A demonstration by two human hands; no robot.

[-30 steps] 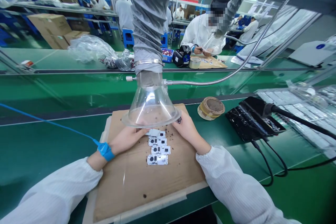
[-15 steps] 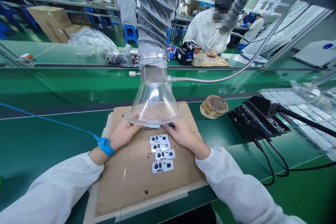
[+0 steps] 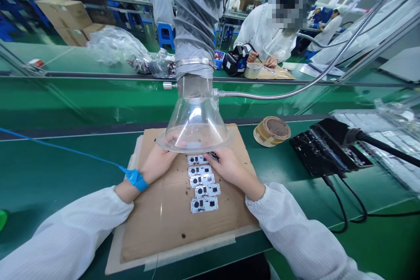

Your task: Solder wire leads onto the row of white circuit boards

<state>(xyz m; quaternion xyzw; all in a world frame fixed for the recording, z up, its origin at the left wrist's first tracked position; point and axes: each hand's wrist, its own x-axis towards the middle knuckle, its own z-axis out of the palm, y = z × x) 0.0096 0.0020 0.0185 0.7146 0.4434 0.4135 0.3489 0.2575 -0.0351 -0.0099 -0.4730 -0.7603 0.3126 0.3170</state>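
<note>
Several small white circuit boards (image 3: pixel 203 183) lie in a column on a brown cardboard mat (image 3: pixel 170 223). My left hand (image 3: pixel 160 162), with a blue wrist strap (image 3: pixel 136 179) on its wrist, reaches under a clear funnel hood (image 3: pixel 195 129); its fingertips show dimly through the plastic, near the top board. My right hand (image 3: pixel 228 168) rests on the mat to the right of the boards, fingers curled on a small dark part (image 3: pixel 214 155) beside the top board. The hood hides most fingers of both hands.
The hood hangs from a grey ribbed duct (image 3: pixel 197 17). A worn tape roll (image 3: pixel 271 131) and a black tray (image 3: pixel 324 148) with cables lie to the right. A steel gooseneck (image 3: pixel 278 95) crosses behind. Across the green conveyor, a person in white works at another bench.
The view has tilted down a little, so the boards and mat sit higher and nearer the hood. Both hands stay beneath the hood at the top board; another board now shows in the column.
</note>
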